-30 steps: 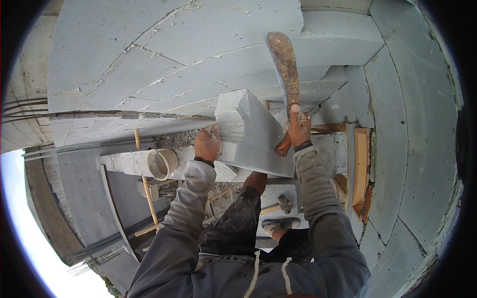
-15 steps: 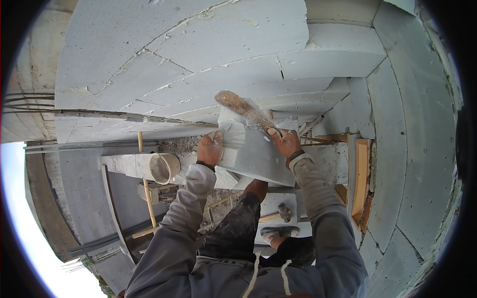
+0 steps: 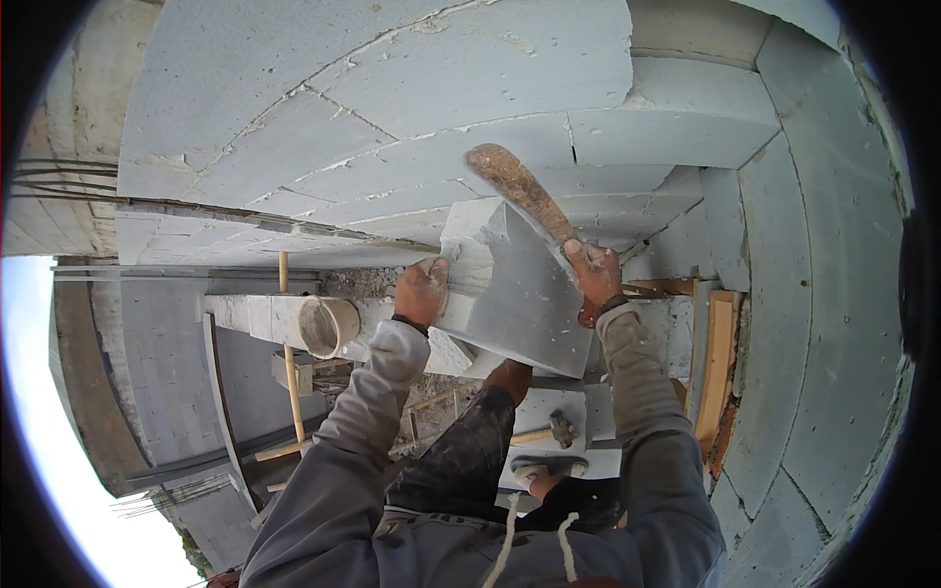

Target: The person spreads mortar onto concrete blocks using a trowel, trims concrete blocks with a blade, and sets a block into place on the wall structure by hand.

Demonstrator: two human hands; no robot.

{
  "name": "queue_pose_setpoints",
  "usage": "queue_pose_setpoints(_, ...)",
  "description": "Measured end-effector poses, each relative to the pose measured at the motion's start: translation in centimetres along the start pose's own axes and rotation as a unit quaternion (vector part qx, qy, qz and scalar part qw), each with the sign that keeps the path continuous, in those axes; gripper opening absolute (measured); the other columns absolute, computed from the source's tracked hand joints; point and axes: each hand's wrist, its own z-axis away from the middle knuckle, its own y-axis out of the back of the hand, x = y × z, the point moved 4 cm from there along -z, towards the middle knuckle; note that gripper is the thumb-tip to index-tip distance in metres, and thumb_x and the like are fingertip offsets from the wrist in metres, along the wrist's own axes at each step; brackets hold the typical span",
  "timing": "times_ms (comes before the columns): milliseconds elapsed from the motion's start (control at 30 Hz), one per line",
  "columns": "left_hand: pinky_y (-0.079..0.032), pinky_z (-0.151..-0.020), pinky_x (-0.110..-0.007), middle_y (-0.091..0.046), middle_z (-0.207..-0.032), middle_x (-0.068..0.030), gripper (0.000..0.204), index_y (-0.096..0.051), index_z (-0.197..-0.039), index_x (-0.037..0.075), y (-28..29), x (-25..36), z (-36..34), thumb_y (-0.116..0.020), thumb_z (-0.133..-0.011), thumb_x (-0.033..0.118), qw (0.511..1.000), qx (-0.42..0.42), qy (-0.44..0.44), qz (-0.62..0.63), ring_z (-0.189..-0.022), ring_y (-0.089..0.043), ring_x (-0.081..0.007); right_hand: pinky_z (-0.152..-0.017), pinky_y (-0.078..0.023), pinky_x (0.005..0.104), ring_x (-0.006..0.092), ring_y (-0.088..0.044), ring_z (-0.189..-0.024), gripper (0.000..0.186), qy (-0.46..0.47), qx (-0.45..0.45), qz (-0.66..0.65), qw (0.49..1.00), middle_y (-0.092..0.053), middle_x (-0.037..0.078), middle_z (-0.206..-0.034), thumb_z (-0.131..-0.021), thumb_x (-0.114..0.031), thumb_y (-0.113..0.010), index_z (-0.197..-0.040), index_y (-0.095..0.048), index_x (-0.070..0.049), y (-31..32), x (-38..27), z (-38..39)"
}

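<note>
A grey aerated concrete block [image 3: 524, 294] lies tilted in front of me, its upper left part rough and chipped. My left hand [image 3: 421, 291] is closed on the block's left edge. In my right hand [image 3: 594, 271], fingers wrapped round it, is a machete [image 3: 524, 186] with a rusty, dusty blade. Its blade points up and to the left, past the block's far edge, and a bit of reddish handle shows below my fist. The block's underside is hidden; my knee [image 3: 510, 377] is right below its near edge.
A wall of pale blocks [image 3: 470, 69] rises in front, and another stands at right. A dusty bucket [image 3: 328, 326] sits on a block ledge at left. Below lies a hammer [image 3: 561, 429]; a wooden frame [image 3: 718, 363] leans at right. Rebar [image 3: 64, 176] sticks out at far left.
My right hand has lifted the machete up and to the right, off the block's face, where more of the surface now shows. My left hand stays on the block's edge.
</note>
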Motion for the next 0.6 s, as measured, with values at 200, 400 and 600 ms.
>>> queue_pose_setpoints(200,-0.047,-0.067,-0.045,-0.061,-0.08,-0.0232,0.024,-0.063,-0.086,0.002,-0.6,0.3,0.1,-0.051,-0.087,0.023,0.997,-0.029,0.053,-0.054,-0.078,-0.058,-0.0433,-0.048,-0.041,0.0332,0.0145,-0.052,-0.049,0.059,0.078,0.048,0.086,0.992,-0.053,0.005,-0.055,-0.085,-0.057,-0.05,-0.074,-0.062,0.0,-3.7,2.3,0.4)
queue_pose_setpoints(400,-0.047,-0.066,-0.045,-0.061,-0.079,-0.0241,0.025,-0.063,-0.085,0.003,-0.5,0.3,0.2,-0.051,-0.087,0.024,0.999,-0.004,0.03,-0.026,-0.077,-0.058,-0.0432,-0.055,-0.045,0.0344,0.019,-0.056,-0.054,0.051,-0.108,0.05,-0.159,0.98,-0.059,0.01,-0.059,-0.084,-0.049,-0.058,-0.082,-0.063,0.001,-0.5,1.5,2.1)
queue_pose_setpoints(600,-0.046,-0.069,-0.043,-0.061,-0.082,-0.0245,0.025,-0.064,-0.09,0.002,-1.3,0.4,0.1,-0.05,-0.088,0.024,0.993,-0.039,0.063,-0.087,-0.08,-0.059,-0.0416,-0.05,-0.046,0.0358,0.0332,-0.06,-0.063,0.037,0.281,0.19,0.147,0.929,-0.059,0.02,-0.073,-0.083,-0.036,-0.063,-0.081,-0.06,0.0,-3.3,-1.0,5.7)
